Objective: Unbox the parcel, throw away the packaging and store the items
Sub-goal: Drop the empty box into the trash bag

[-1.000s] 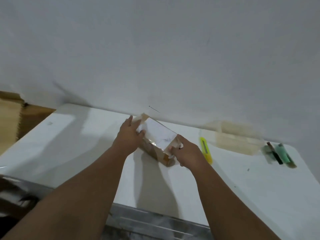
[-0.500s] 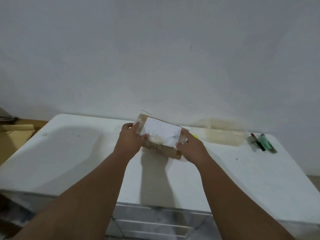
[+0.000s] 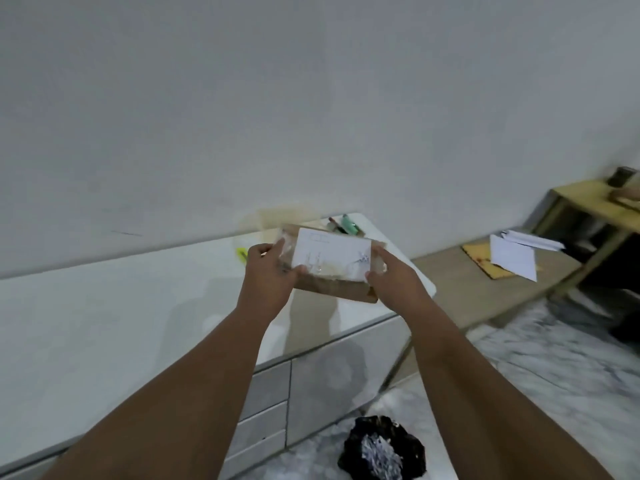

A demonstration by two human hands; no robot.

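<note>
evidently both the left hand (image 3: 268, 271) and right hand (image 3: 393, 277) clasp the parcel (image 3: 332, 263) by its short ends, raised above the white table (image 3: 104, 323), label up, probably to find a seam.

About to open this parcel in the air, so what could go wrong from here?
Both hands, left and right, pinch the parcel only at its ends, off the table; it could slip and fall. The yellow cutter lies behind the left hand, so reaching for it leaves a one-handed hold.
</note>
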